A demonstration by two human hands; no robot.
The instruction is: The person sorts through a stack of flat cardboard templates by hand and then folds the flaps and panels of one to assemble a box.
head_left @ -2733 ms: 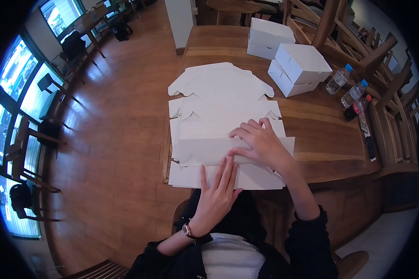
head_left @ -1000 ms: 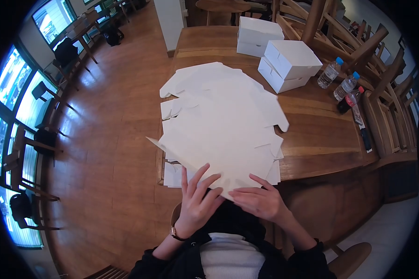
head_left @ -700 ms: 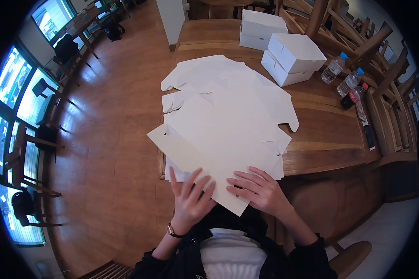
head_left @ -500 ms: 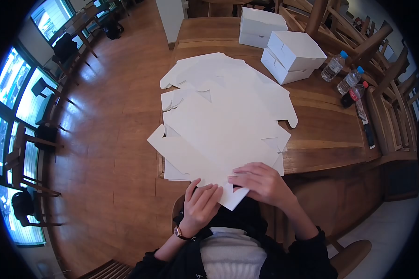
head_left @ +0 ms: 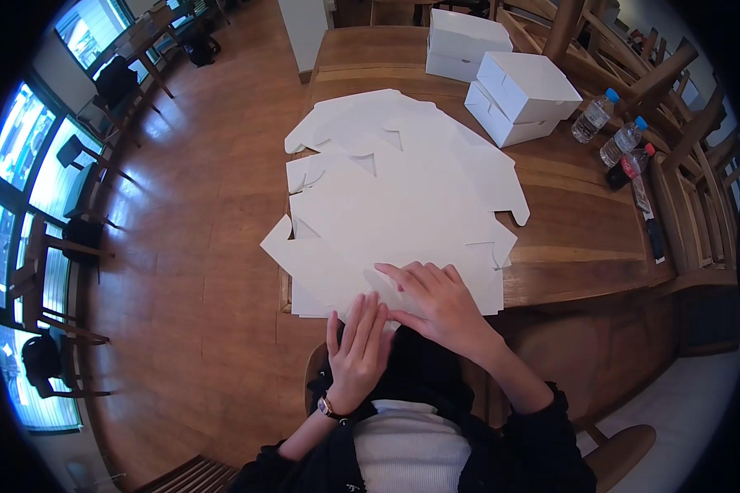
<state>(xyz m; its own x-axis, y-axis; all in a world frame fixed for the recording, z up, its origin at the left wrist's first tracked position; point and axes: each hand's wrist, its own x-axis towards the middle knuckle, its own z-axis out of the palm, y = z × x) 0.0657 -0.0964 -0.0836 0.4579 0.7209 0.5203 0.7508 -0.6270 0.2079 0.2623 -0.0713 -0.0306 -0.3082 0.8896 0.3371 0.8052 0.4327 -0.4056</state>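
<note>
**Left hand [head_left: 355, 361] and right hand [head_left: 442, 308] resting at the near edge of the top white box blank [head_left: 395, 214]**

The top white box blank is lying flat and askew directly beneath and ahead of the fingers, covering most of a stack of white blanks [head_left: 489, 297]. Its left corner is projecting to the left of the fingers, past the table edge; its notched right tab is lying ahead and to the right of them.

The left hand is lying palm down, with its fingers extended; the leftmost finger is standing apart, while the middle ones are lying close together. The right hand is arching over the blank, its thumb and index finger pointing left and standing apart, the thumb tip almost meeting the left fingers. The hands are hiding the near corner of the blank, so whether they are pinching it cannot be told.

A wristwatch [head_left: 326, 405] is encircling the left wrist, behind the fingers. Two white cardboard boxes, the farther box [head_left: 469, 41] and the nearer box [head_left: 524, 89], are standing well ahead and to the right of the fingers on the wooden table [head_left: 580, 246]. Farther right, two blue-capped bottles [head_left: 594, 117] and a red-capped bottle [head_left: 628, 168] of dark liquid are standing in a row.
</note>
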